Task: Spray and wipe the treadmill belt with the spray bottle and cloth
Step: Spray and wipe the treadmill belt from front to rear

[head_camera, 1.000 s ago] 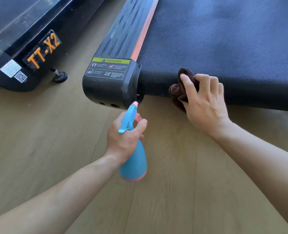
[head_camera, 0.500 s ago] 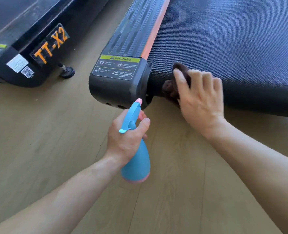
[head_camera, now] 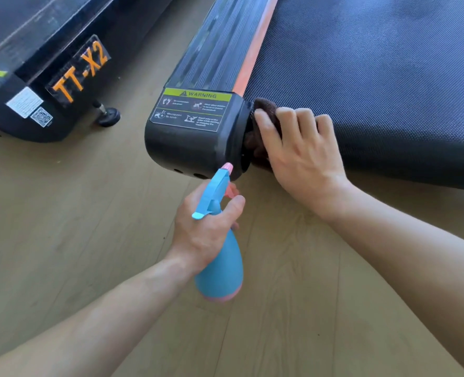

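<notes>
The dark textured treadmill belt (head_camera: 375, 72) fills the upper right. My right hand (head_camera: 298, 151) presses a dark brown cloth (head_camera: 264, 107) onto the belt's rear left corner, right beside the black end cap (head_camera: 192, 148); most of the cloth is hidden under my fingers. My left hand (head_camera: 206, 227) grips a blue spray bottle (head_camera: 221, 270) with a pink nozzle and base. It hangs above the wooden floor, its nozzle pointing up at the end cap.
A ribbed side rail (head_camera: 220, 47) with an orange strip runs along the belt's left edge, with a warning label (head_camera: 191, 110) on the cap. A second black treadmill marked TT-X2 (head_camera: 78, 72) stands at left on a small foot (head_camera: 108, 117). Wooden floor (head_camera: 62, 227) lies below.
My right hand has slid the cloth leftward along the belt's rear edge until it reaches the end cap. My left hand with the bottle has kept its place.
</notes>
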